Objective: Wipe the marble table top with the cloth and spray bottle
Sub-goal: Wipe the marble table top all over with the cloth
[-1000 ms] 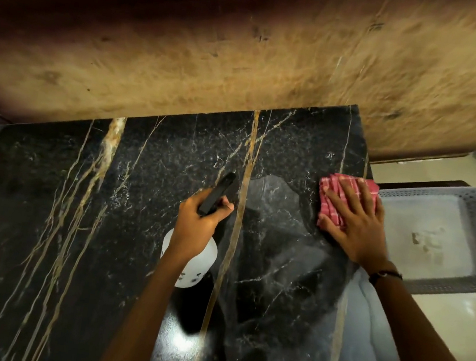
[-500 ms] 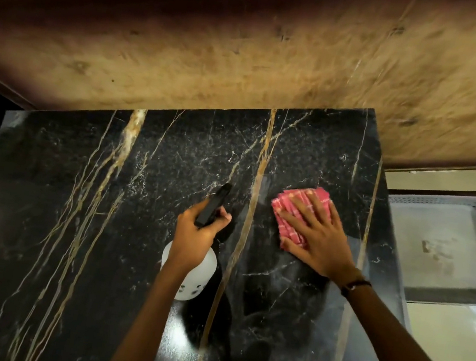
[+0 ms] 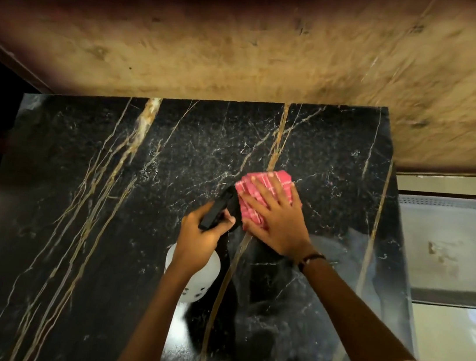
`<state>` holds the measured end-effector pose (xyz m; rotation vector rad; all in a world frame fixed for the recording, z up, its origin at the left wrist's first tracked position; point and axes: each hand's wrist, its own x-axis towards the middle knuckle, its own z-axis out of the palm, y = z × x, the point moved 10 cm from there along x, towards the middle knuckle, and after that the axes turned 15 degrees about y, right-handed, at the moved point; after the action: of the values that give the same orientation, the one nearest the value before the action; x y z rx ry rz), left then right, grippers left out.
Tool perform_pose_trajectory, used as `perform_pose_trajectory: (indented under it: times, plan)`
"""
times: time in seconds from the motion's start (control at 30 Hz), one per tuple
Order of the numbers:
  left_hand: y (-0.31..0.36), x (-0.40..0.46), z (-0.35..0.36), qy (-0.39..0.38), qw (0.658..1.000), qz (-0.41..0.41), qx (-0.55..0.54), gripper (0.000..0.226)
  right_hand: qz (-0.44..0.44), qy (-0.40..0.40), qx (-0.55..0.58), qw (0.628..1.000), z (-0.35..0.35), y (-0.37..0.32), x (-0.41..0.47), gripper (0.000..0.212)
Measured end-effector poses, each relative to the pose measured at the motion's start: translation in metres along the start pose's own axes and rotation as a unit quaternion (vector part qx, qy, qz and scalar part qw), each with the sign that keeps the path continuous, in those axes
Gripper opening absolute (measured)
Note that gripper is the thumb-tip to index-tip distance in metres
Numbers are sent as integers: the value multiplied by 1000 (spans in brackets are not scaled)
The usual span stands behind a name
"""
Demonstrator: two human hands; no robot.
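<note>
Marble table top [image 3: 78,219]: black, gold-veined. Left hand [image 3: 199,240]: curled round the spray bottle [image 3: 197,278], white body, black head, above the table's middle. Right hand [image 3: 278,219]: fingers spread flat, pressing the red cloth [image 3: 260,185] nearer the right edge. Grey tray [image 3: 455,298]: beyond that edge.

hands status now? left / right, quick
Left hand: closed around the spray bottle, gripping its black trigger head.
Right hand: open, flat fingers pressing the pink cloth on the marble table top.
</note>
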<state>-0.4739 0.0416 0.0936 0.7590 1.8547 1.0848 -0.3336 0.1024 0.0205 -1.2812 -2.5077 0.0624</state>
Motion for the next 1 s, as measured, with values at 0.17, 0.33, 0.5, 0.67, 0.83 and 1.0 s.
perform_pose_trajectory:
  times: [0.17, 0.33, 0.5, 0.67, 0.83, 1.0]
  plan:
    - [-7, -7, -11, 1, 1000, -19, -13, 17, 21, 0, -8, 1000, -26, 46, -47, 64]
    - [-14, -15, -24, 13, 1000, -22, -12, 16, 159, -23, -25, 987, -6, 50, 11, 67]
    - [-18, -27, -38, 22, 999, -19, -14, 19, 56, -17, 21, 998, 12, -48, 18, 64]
    - [-29, -36, -53, 27, 999, -30, -14, 21, -61, -15, 37, 997, -5, -88, -67, 57]
    - [-36, -47, -68, 32, 999, -32, -18, 19, 9, -35, -15, 999, -21, -18, -88, 63]
    - [-39, -59, -76, 24, 999, -20, -14, 18, 152, -27, -15, 988, -7, -19, -27, 64]
